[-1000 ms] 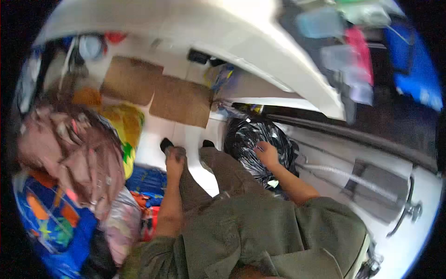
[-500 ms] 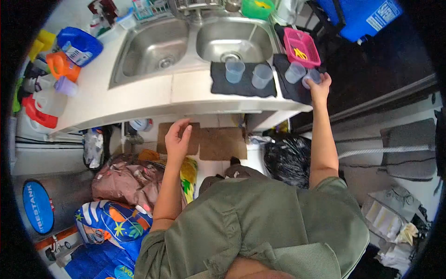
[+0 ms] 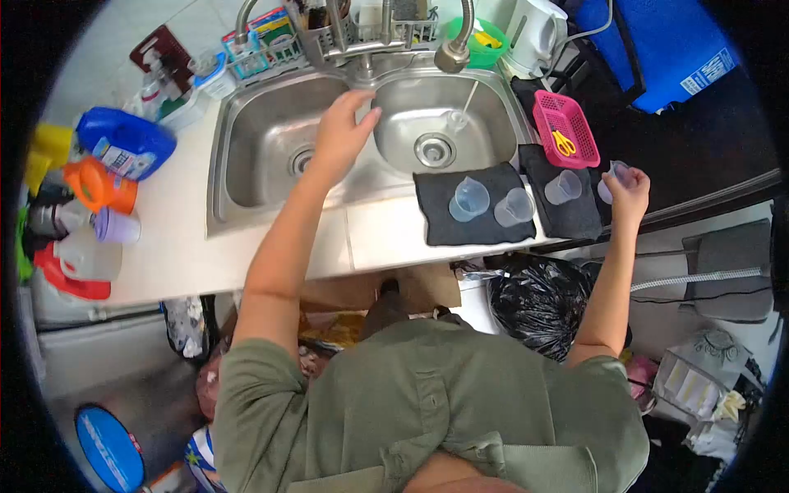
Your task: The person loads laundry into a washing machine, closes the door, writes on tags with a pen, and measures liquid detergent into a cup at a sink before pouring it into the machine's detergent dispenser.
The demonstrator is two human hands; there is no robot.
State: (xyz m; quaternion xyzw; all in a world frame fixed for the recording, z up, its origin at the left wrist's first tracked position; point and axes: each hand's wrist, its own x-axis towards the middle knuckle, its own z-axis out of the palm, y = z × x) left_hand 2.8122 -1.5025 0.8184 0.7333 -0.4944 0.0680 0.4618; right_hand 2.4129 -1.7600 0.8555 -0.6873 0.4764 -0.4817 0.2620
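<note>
Right fingers [image 3: 640, 182] holding cup [image 3: 606, 190], near counter edge [image 3: 699, 205]

single camera, head-worn. faces forward and steeply down; wide, round field, corners dark. nearest the lens: wearer's shirt [image 3: 427, 378], filling the frame below both grips. middle range: left grip [image 3: 339, 135] and right grip [image 3: 631, 193], seen from above and behind. surface [image 3: 185, 238] spans the view below and left of the left grip. farther off, beyond the left grip: sink faucet [image 3: 452, 56]. floor [image 3: 475, 304] visible lower down, between the grips.
</note>
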